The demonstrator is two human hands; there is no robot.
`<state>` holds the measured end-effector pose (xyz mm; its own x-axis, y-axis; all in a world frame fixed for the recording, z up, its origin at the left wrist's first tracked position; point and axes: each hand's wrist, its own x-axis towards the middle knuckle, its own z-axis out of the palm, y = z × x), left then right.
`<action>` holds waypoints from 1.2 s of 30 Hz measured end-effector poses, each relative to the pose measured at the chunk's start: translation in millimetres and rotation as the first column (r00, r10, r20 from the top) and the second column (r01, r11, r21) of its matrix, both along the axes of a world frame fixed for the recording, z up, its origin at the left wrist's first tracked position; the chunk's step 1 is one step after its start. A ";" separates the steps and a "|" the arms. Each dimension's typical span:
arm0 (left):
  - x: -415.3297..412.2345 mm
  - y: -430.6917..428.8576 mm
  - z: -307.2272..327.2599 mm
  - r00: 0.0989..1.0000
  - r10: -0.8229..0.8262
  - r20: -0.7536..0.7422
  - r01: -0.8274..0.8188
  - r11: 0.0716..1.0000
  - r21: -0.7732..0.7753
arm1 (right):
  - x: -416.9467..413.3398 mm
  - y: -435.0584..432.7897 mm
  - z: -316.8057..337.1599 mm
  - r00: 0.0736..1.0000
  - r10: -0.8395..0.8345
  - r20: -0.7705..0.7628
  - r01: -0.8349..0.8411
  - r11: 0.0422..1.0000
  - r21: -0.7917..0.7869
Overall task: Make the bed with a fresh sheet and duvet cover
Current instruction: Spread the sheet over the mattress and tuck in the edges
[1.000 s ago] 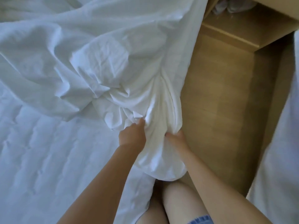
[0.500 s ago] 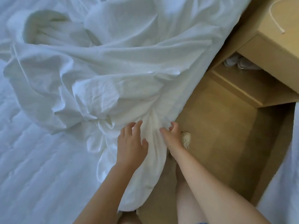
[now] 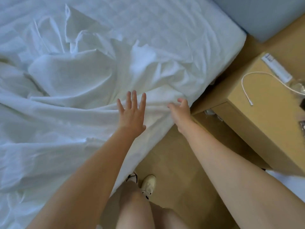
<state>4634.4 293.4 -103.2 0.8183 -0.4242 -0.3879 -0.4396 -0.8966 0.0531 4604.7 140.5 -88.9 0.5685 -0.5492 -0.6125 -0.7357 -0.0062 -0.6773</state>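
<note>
Fresh sheet (image 3: 79,76) lies rumpled across the bed (image 3: 231,35), heaped toward the middle, one margin draped over the side edge nearest us. We note the corner near the bedside cabinet (image 3: 257,116) looks untucked. Left hand (image 3: 132,113) flat over the sheet at that edge, fingers straight, spread; right hand (image 3: 179,111) just beside, fingers loosely curled, gripping nothing. Our worry: ungripped, the hanging margin slides floorward onto our shoes (image 3: 148,184), or a one-sided tug sets it skew

1. The left hand (image 3: 132,111) is stretched forward, palm down, fingers straight and slightly spread.
2. The right hand (image 3: 179,111), just to its right, has loosely curled fingers and grips nothing.
3. Both bare forearms reach far, nearly parallel.
</note>
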 end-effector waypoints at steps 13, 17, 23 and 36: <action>62.3 -18.5 -29.0 0.920 0.224 -0.322 -0.294 0.937 -0.188 | 98.7 -96.0 -51.8 0.556 0.663 -0.501 -0.807 0.575 -0.135; 69.0 -1.7 2.1 0.835 0.392 -0.386 -0.525 0.776 -0.350 | 86.4 -85.1 -37.2 0.231 0.836 -0.497 -0.966 0.260 -0.011; 90.9 15.5 28.5 0.780 0.508 -0.365 -0.625 0.609 -0.489 | 107.4 -67.3 -15.3 0.628 0.773 -0.091 -0.769 0.597 -0.228; 215.8 80.9 108.7 0.785 0.607 -0.125 -0.551 0.592 -0.588 | 304.4 -11.7 110.6 0.572 0.759 0.310 -0.743 0.640 -0.194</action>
<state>4850.2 374.3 5.5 0.9858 0.0399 -0.1630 0.1345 -0.7690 0.6250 4909.2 128.8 21.8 0.9456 0.1531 -0.2869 -0.1821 -0.4816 -0.8572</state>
